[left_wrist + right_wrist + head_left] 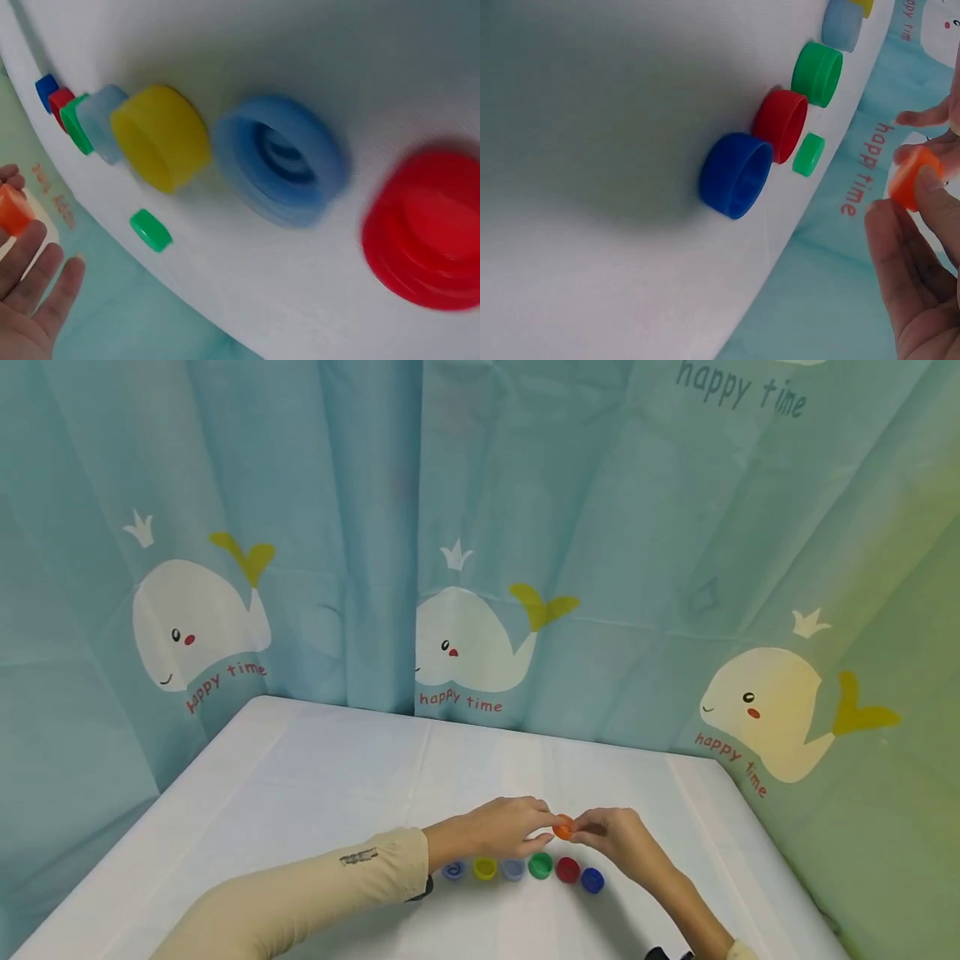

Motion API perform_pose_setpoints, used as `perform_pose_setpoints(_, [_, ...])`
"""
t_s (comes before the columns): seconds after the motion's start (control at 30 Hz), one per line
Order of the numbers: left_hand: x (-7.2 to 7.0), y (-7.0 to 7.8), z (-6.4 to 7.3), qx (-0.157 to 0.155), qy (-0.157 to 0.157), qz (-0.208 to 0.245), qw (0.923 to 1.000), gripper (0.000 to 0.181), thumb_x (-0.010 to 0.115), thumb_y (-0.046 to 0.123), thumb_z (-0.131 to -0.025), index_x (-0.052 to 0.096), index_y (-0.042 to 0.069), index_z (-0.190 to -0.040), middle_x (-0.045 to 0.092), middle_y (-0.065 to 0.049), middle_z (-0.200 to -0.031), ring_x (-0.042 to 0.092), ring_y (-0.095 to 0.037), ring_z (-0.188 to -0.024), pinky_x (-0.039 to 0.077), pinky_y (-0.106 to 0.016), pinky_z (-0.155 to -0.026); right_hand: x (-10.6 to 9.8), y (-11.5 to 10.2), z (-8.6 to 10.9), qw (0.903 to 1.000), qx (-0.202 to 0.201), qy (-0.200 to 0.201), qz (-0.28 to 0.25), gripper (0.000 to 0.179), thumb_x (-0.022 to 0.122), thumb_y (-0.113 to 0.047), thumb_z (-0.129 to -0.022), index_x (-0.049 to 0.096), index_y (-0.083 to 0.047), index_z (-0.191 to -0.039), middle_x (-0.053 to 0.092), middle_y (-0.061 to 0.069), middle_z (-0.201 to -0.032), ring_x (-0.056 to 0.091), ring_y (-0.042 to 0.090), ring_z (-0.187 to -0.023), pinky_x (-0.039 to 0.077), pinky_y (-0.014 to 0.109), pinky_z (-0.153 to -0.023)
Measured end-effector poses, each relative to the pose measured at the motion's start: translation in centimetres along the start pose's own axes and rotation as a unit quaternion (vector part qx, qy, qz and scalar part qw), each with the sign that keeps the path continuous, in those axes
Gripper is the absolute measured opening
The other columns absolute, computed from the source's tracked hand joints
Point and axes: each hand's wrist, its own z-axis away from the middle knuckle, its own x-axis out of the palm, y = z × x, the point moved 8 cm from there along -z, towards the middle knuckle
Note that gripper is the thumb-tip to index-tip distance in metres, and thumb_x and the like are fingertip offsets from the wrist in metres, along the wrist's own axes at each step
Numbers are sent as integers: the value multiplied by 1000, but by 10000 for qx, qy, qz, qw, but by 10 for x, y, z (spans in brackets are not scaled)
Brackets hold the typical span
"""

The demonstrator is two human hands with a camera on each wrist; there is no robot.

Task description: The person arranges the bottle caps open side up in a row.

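Note:
An orange bottle cap [563, 827] is held above the table, pinched between the thumb and fingers of my right hand [618, 839]. My left hand [502, 828] reaches in from the other side. Its index finger touches the cap, while the thumb stays apart from it. In the left wrist view the other fingers of that hand are spread. Below the hands runs a row of caps: light blue [277, 161], yellow [484, 869], pale blue [513, 870], green [540, 865], red [567, 870] and dark blue [592, 881].
Another red cap [431, 232] lies at the row's left end, hidden in the head view. A smaller green cap [808, 154] lies beyond the row. The white table [337, 768] meets a blue curtain [360, 527] printed with whales at its far side.

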Motion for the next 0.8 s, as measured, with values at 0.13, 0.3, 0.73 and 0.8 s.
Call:
perform_pose_setpoints(0.13, [7, 9, -6, 148, -133, -371, 9991, 27, 54, 24, -95, 65, 13, -118, 63, 3, -109, 56, -6, -98, 45, -12, -77, -3, -2, 9, 9998, -113, 40, 159, 3, 73, -7, -80, 71, -7, -82, 68, -4, -80, 65, 8, -74, 51, 18, -65])
perform_pose_setpoints(0.3, [15, 21, -16, 242, -289, -582, 9976, 28, 54, 25, -95, 62, 14, -120, 61, 2, -116, 56, -7, -103, 45, -13, -77, -9, -1, 20, 9972, -44, 45, 741, 2, 72, -7, -80, 71, -9, -79, 66, -9, -78, 62, 6, -71, 50, 19, -62])
perform_pose_setpoints(0.73, [44, 50, -36, 723, -1076, -1066, 9858, 25, 57, 26, -94, 60, 16, -117, 58, 8, -123, 53, -4, -106, 44, -12, -72, -9, 10, 50, 9907, 155, -266, 1325, 9, 72, 0, -77, 71, -8, -75, 64, -4, -75, 61, 10, -67, 49, 20, -58])
perform_pose_setpoints(0.8, [47, 52, -40, 726, -1130, -1118, 9846, 25, 58, 27, -94, 61, 17, -116, 58, 8, -122, 53, -4, -106, 44, -13, -71, -9, 13, 53, 9906, 233, -278, 1322, 7, 72, 0, -77, 71, -7, -74, 65, -3, -75, 62, 12, -67, 49, 19, -58])
